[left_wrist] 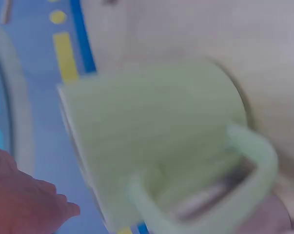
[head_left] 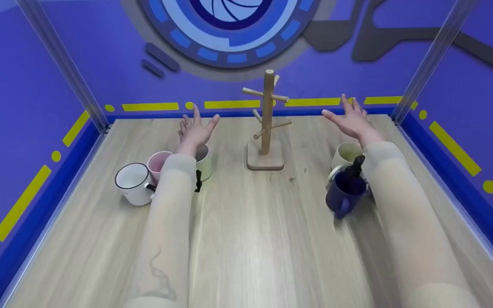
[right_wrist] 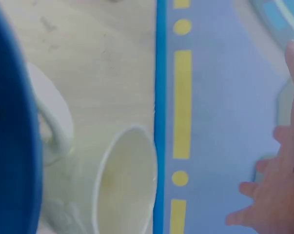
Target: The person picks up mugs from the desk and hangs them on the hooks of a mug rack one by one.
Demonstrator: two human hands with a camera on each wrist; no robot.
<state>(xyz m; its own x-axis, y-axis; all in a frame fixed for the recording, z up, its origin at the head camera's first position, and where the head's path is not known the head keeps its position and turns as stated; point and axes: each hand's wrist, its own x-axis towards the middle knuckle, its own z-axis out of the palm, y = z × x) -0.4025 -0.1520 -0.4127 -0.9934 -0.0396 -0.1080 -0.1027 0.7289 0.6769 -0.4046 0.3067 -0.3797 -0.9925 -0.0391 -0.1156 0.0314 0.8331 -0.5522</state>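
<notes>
My left hand (head_left: 196, 133), fingers spread and holding nothing, hovers above and behind a pale green mug (head_left: 205, 164). That mug fills much of the left wrist view, its handle toward the lower right. Beside it stand a pink mug (head_left: 158, 161), partly hidden by my sleeve, and a white mug with a black rim (head_left: 132, 176). On the other side my right hand (head_left: 352, 121) is also spread, above and behind a cream mug (head_left: 345, 155). In front of that mug is a dark blue mug (head_left: 341, 194); the right wrist view shows its side close up.
A wooden mug tree (head_left: 267, 115) with several pegs stands on a square base at the back middle of the wooden table (head_left: 246, 239). Blue-purple panels (head_left: 79, 51) with metal corner posts enclose the table at the back and sides.
</notes>
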